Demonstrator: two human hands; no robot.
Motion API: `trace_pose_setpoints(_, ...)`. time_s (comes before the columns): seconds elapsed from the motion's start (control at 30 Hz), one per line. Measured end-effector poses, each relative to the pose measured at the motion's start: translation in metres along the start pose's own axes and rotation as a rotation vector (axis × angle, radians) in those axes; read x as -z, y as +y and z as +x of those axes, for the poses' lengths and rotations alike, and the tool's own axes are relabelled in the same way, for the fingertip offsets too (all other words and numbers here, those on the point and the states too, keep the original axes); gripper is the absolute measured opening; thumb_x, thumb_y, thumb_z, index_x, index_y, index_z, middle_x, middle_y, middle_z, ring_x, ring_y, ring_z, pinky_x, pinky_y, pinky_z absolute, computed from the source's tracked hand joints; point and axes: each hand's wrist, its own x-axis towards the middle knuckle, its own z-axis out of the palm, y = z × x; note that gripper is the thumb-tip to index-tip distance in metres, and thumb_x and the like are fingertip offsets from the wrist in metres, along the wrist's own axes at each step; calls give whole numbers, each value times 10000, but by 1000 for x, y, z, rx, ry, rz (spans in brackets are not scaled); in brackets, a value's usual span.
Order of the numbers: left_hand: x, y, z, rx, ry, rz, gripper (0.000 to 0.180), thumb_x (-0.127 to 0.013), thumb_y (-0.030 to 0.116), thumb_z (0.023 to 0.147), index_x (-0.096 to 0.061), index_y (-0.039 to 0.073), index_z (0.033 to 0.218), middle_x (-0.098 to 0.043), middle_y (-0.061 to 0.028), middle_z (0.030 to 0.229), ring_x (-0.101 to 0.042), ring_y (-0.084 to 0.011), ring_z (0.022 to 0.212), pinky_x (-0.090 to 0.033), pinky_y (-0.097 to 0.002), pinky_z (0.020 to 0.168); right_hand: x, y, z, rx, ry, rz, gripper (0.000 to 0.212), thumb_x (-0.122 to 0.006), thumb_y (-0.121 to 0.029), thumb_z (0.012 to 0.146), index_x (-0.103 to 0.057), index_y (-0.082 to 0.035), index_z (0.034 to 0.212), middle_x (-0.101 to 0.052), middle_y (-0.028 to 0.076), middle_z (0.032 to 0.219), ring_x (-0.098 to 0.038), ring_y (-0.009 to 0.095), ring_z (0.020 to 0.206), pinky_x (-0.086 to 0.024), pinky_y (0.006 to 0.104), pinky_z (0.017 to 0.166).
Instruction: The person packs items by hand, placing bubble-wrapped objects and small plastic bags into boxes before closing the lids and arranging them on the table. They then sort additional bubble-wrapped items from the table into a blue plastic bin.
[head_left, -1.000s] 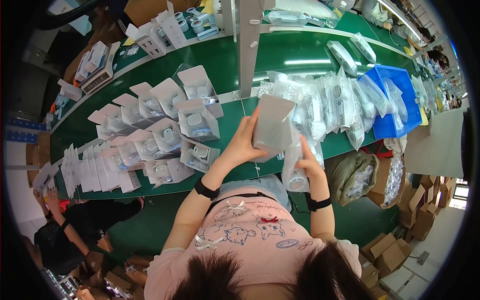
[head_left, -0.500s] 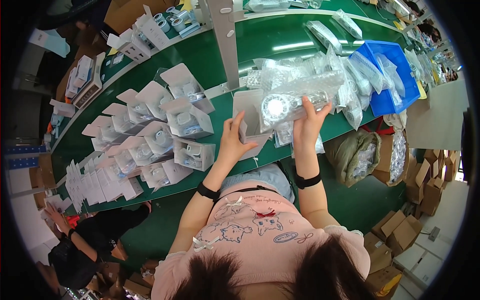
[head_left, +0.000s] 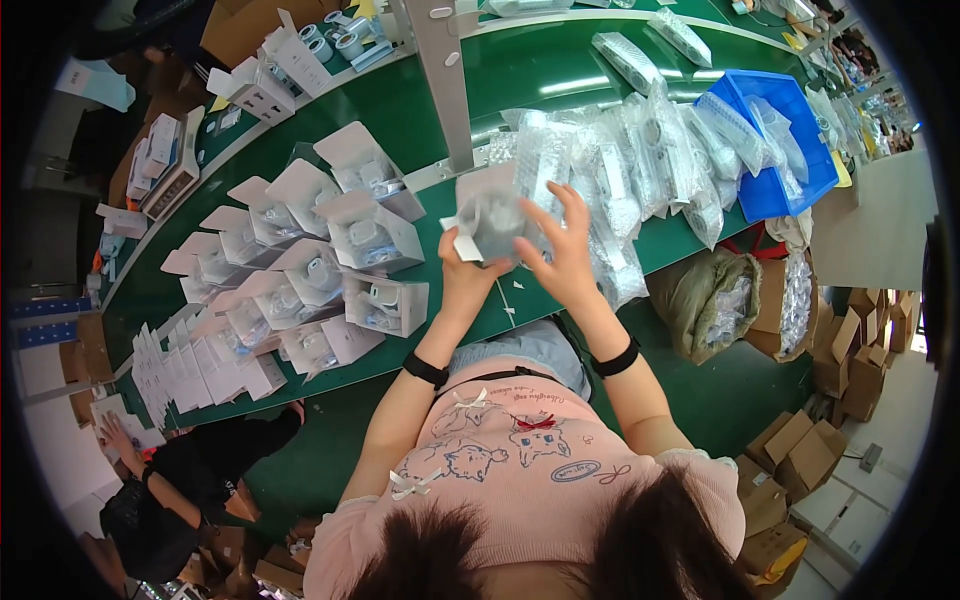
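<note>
White card and clear plastic meet above the green table (head_left: 560,75): the left hand (head_left: 468,268) grips a small open white box (head_left: 487,215) from below, fingers closed on it, while the right hand (head_left: 562,250) presses a bagged part (head_left: 525,222) against its mouth with fingers spread. Open filled boxes (head_left: 330,265) stand in rows to the left; bagged parts (head_left: 640,170) are heaped beside a blue bin (head_left: 790,140).
</note>
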Motion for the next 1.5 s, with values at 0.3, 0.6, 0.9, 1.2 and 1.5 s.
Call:
trace_pose_setpoints(0.3,22,29,-11,-473,106,22,739,-749,43,553,-300,43,1139,-226,-223,1276,-335,-335,1161,-370,-390,890,-66,74,-78,-167,-486,-442,272,-586,-72,644,-572,-88,915,-477,95,881,-552,263,758,-461,367,529)
trace_pose_setpoints(0.6,38,58,-7,-282,-21,507,203,-663,41,647,-553,-16,807,-416,-186,1120,-525,-338,847,-434,-339,705,-61,88,-66,132,-396,-414,130,-539,-72,673,-568,-61,799,-455,82,748,-546,223,731,-466,339,569)
trace_pose_setpoints(0.9,44,54,14,-233,18,405,84,-554,-35,652,-537,-62,730,-542,-174,865,-554,-333,712,-443,-340,625,36,-7,10,-122,-64,502,149,-501,52,684,-529,-13,815,-526,91,773,-504,211,600,-400,252,534)
trace_pose_setpoints(1.2,47,57,14,-256,19,359,83,-516,-54,654,-548,-57,730,-550,-169,819,-547,-345,734,-441,-364,631,21,-2,44,439,-757,324,154,-535,27,638,-520,-26,781,-482,109,684,-529,285,657,-428,350,556)
trace_pose_setpoints(1.5,47,55,16,-229,66,347,48,-555,-19,671,-537,-50,701,-537,-168,801,-538,-347,728,-437,-365,627,-14,-30,39,390,-565,17,94,-581,-69,644,-491,-46,661,-502,72,711,-522,260,797,-437,382,632)
